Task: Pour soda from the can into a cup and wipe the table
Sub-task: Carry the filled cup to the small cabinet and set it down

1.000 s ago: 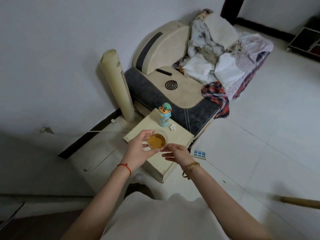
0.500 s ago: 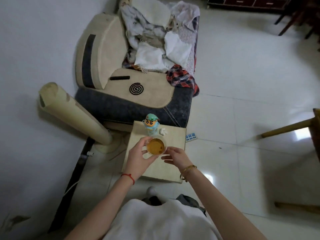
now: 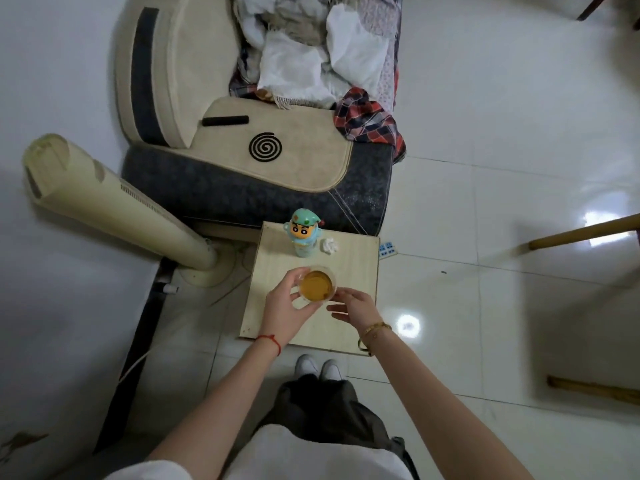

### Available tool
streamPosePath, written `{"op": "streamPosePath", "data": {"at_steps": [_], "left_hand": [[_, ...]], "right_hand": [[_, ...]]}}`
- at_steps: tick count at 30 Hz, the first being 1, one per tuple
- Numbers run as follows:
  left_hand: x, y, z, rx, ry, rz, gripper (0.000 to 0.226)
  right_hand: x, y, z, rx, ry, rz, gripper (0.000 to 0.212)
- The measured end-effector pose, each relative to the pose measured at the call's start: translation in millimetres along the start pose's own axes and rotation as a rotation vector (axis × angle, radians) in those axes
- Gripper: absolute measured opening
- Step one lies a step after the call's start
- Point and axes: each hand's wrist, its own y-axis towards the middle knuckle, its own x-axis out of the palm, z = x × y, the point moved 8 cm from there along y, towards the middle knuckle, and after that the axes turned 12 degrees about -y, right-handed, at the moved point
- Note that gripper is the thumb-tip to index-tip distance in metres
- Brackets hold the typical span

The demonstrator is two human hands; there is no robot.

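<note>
Left hand (image 3: 285, 308), a red string at its wrist, is clasped around the near-left side of the cup (image 3: 317, 285), thumb and fingers on the rim and wall. Cup: clear, holding amber liquid, over the middle of the small pale wooden table (image 3: 356, 268). Right hand (image 3: 353, 308), a gold bangle at its wrist, has its fingers loosely spread, the fingertips at the cup's right edge; actual contact cannot be confirmed. Beyond the cup, at the table's far edge, stands a cartoon-figure bottle (image 3: 304, 237), with a crumpled white tissue (image 3: 329, 245) just to its right.
</note>
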Motion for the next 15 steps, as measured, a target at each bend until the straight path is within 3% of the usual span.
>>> {"op": "streamPosePath", "data": {"at_steps": [15], "left_hand": [[44, 72, -179, -0.133, 0.002, -0.003, 0.061]], "right_hand": [[3, 167, 118, 0.023, -0.198, 0.053, 0.033]]}}
